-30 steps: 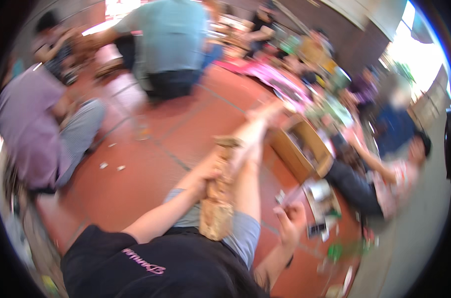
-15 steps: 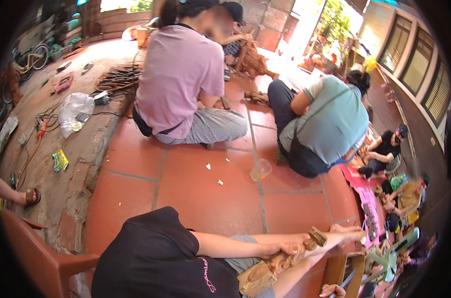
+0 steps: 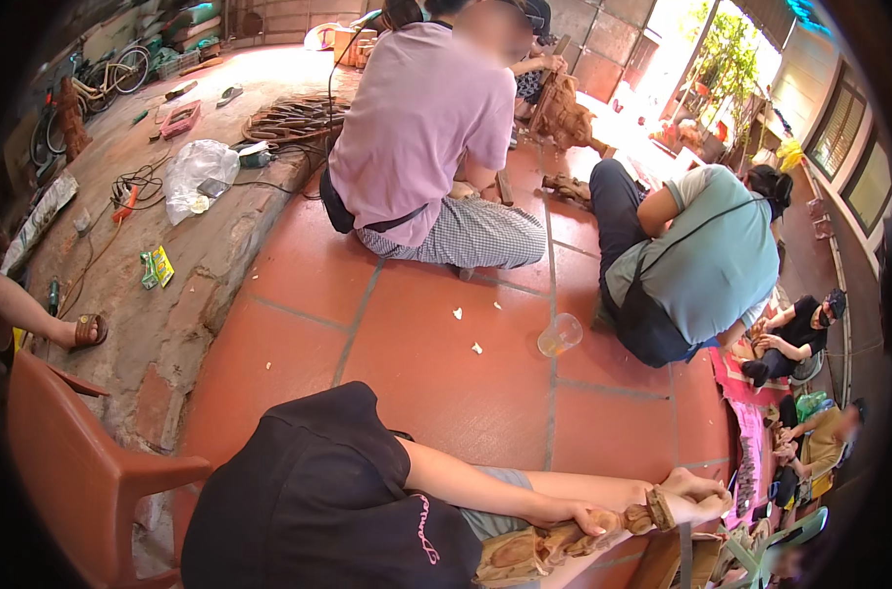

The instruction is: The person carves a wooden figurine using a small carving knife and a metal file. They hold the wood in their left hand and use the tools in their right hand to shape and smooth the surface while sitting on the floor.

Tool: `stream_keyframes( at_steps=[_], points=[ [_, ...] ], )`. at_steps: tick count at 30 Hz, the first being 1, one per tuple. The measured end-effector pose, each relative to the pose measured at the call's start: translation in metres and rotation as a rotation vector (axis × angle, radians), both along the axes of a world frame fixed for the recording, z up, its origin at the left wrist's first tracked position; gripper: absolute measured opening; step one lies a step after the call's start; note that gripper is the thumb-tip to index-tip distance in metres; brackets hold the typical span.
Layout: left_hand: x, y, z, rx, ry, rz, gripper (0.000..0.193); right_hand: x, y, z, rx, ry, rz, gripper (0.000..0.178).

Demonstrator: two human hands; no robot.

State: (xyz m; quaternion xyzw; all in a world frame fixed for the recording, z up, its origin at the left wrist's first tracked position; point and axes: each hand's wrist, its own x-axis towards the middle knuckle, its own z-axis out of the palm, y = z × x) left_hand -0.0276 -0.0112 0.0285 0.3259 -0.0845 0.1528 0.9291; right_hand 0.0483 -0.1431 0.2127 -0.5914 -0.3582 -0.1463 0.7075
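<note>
A long, light-brown carved wooden piece (image 3: 524, 555) lies across my legs, with a knobbed, turned-looking end (image 3: 652, 512) toward my feet. My left hand (image 3: 576, 514) is closed over the narrower part of the carving; the thumb and fingers rest round its upper side. The lower rim of the picture cuts off the wide end. My right hand is outside the picture. A flat grey strip (image 3: 685, 555), possibly a tool's blade, stands beside the knobbed end; what holds it cannot be seen.
A brown box (image 3: 662, 562) is near my feet. A clear plastic cup (image 3: 560, 335) lies on the red tiles among pale chips. A person in pink (image 3: 421, 128) and one in grey-green (image 3: 706, 260) sit ahead. A red-brown plastic chair (image 3: 83, 461) stands at left.
The view has shifted, so the surroundings sit further right. My right hand, earlier holding a blade at the lower edge, has left the picture. My left hand still holds the carving.
</note>
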Motion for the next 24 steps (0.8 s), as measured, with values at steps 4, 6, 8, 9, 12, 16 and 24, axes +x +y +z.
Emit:
stream_keyframes(
  at_steps=[4, 6, 8, 9, 12, 16, 24],
  points=[
    [0.01, -0.002, -0.006, 0.018, 0.031, -0.081, 0.06, 0.001, -0.003, -0.009, -0.097, 0.018, 0.051, 0.057],
    [0.014, -0.001, -0.012, -0.027, 0.047, -0.106, 0.058, 0.008, -0.006, -0.017, -0.135, 0.034, 0.077, 0.058],
    [0.015, 0.005, -0.014, -0.091, 0.029, -0.129, 0.057, 0.007, -0.005, -0.018, -0.152, 0.042, 0.084, 0.058],
    [0.017, 0.007, -0.013, -0.121, 0.021, -0.145, 0.056, 0.009, -0.007, -0.019, -0.162, 0.048, 0.082, 0.059],
    [0.021, 0.006, -0.008, -0.094, 0.042, -0.064, 0.057, 0.013, -0.009, -0.021, -0.203, 0.066, 0.083, 0.06],
    [0.013, -0.001, 0.001, -0.062, 0.091, 0.032, 0.059, 0.018, -0.014, -0.026, -0.274, 0.12, 0.092, 0.061],
    [0.014, 0.011, -0.012, -0.025, 0.077, -0.048, 0.061, 0.023, -0.003, -0.025, -0.328, -0.218, 0.28, 0.062]
  ],
)
